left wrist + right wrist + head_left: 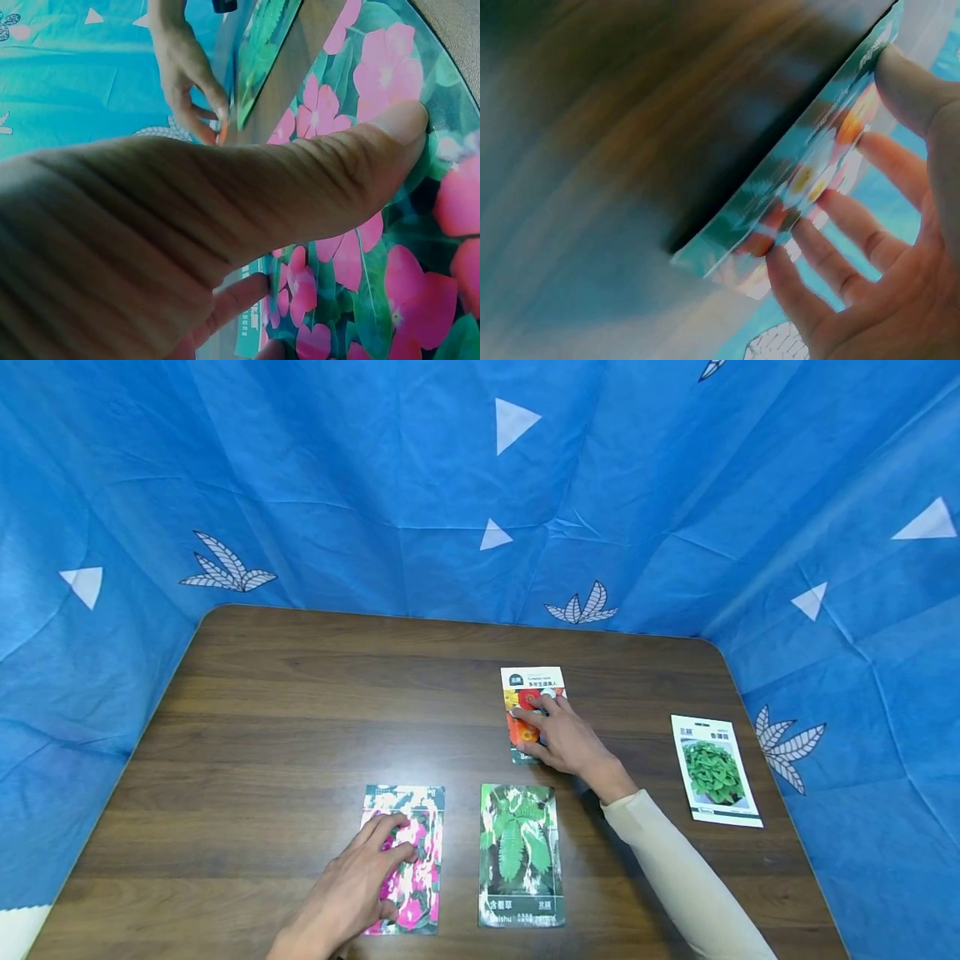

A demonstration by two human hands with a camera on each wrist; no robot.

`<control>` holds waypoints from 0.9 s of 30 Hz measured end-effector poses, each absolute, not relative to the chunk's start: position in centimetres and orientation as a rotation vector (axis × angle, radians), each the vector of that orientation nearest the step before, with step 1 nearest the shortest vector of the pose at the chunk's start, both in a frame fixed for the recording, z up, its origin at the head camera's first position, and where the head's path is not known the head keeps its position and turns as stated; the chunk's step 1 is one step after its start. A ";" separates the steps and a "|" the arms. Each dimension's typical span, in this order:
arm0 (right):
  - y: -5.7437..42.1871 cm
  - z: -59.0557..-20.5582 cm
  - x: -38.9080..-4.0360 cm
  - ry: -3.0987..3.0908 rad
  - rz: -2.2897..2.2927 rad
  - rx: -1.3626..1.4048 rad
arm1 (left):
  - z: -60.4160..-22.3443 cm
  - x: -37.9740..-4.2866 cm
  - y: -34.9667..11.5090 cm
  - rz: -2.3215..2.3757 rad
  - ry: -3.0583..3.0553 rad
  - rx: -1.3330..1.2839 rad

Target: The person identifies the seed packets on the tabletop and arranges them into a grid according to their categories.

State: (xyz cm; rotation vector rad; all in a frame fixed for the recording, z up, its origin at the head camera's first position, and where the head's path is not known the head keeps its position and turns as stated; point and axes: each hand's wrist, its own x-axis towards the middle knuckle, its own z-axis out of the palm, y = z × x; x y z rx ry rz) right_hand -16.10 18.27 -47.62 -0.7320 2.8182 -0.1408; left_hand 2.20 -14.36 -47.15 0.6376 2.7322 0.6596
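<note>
A seed packet with pink flowers (pixel 414 893) lies at the front left of the table. My left hand (pixel 352 881) rests over its left side, fingers spread; in the left wrist view the thumb (pixel 375 150) lies across the printed flowers. Farther back, a white-topped packet with red and orange flowers (pixel 525 722) lies flat. My right hand (pixel 566 739) touches that packet from the right. The right wrist view shows its fingers (pixel 840 259) spread, their tips on the packet's face. Between the hands, nearer the front, lies a green leaf packet (pixel 521 856).
A white packet with a green mint-like plant (pixel 712 772) lies near the table's right edge. The brown wooden table (pixel 300 710) is bordered at the back and sides by a blue patterned cloth (pixel 375 485).
</note>
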 end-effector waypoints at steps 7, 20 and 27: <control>16.1 -47.8 -16.4 2.817 -0.154 -0.756 | -47.2 2.3 -14.5 0.658 2.740 0.649; 13.6 -47.2 -16.2 2.764 -0.044 -0.768 | -47.1 2.2 -14.4 0.633 2.756 0.680; 11.8 -47.3 -16.4 2.765 -0.005 -0.790 | -47.0 2.2 -14.4 0.620 2.752 0.678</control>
